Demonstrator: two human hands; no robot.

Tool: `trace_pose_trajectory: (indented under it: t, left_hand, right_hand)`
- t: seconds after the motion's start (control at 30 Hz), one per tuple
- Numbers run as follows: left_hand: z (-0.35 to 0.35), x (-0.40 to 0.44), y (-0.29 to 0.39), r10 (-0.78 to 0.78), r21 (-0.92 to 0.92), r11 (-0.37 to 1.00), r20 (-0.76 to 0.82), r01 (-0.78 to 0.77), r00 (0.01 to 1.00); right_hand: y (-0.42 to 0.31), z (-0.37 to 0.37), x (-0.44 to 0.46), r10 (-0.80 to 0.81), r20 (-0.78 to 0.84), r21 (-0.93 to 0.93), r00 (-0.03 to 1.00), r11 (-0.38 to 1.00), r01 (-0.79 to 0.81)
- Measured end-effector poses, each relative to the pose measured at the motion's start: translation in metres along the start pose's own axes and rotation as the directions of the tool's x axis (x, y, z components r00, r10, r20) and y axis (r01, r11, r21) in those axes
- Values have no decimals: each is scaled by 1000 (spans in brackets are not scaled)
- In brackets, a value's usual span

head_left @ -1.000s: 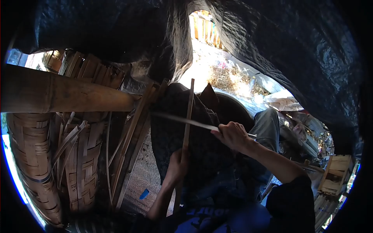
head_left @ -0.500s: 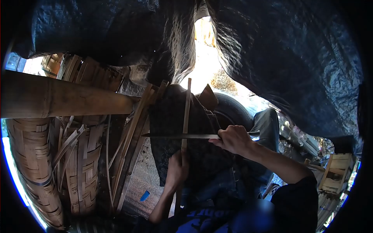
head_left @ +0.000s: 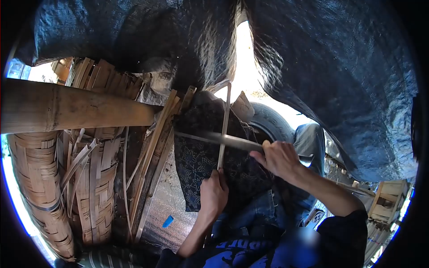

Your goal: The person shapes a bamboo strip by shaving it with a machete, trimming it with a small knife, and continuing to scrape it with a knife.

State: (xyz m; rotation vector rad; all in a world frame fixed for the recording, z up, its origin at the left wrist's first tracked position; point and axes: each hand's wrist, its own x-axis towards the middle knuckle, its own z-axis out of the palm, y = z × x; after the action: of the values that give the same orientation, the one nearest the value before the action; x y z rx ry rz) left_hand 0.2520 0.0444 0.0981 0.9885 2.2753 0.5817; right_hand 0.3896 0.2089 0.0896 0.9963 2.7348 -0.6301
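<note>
My left hand point(head_left: 213, 193) is closed around the lower part of a narrow bamboo strip point(head_left: 226, 117), which stands nearly straight up in the view. In my right hand point(head_left: 280, 160) is a long-bladed knife point(head_left: 243, 143), gripped by its handle; the handle's end shows past the little-finger side. The blade lies across the strip above my left fist, its tip pointing left and blurred. Beneath both hands a dark patterned cloth point(head_left: 194, 167) is spread over my lap. The strip's lower end is largely hidden by my left hand and forearm.
A thick bamboo pole point(head_left: 85, 109) juts in from the left above woven bamboo baskets point(head_left: 33, 178). Split bamboo pieces point(head_left: 154, 156) lean beside the cloth. A tyre point(head_left: 272, 121) stands ahead, under hanging dark tarpaulin point(head_left: 335, 80). A wooden crate point(head_left: 386, 201) sits at right.
The knife blade has gone from level to slanting, its tip higher at left, and crosses further up the strip. Both hands appear slightly further right. The view is brighter.
</note>
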Motion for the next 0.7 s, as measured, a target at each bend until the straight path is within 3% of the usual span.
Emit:
trace_pose_trajectory:
  t: [0.07,0.13,0.2,0.3,0.53,0.57,0.63,0.7]
  left_hand:
    - [-2,3,4,-6,2,1000,5,6,1000]
    - [-1,3,5,-22,4,1000,12,22,1000]
    - [2,3,5,-12,46,999,-18,13,1000]
    - [5,6,8,-31,97,995,-25,33,999]
    - [4,7,3,-21,64,998,-17,22,1000]
    - [7,5,-1,52,68,996,-53,-48,997]
    - [9,3,1,125,72,990,-80,-119,989]
    - [6,4,9,-19,112,994,-17,21,1000]
  right_hand:
    - [3,-1,2,-34,-30,-32,999,999,33]
    - [-4,-3,-8,-159,49,-11,986,987,160]
    - [-12,-7,-13,-148,130,32,980,989,145]
    - [-5,-4,-6,-184,21,-52,983,981,185]
    - [-11,-1,-16,-178,53,25,983,984,176]
    - [-13,1,-22,-229,-21,11,973,973,229]
    - [-15,0,-20,-194,6,-24,981,981,194]
    - [-9,-2,-12,-161,11,-79,987,984,161]
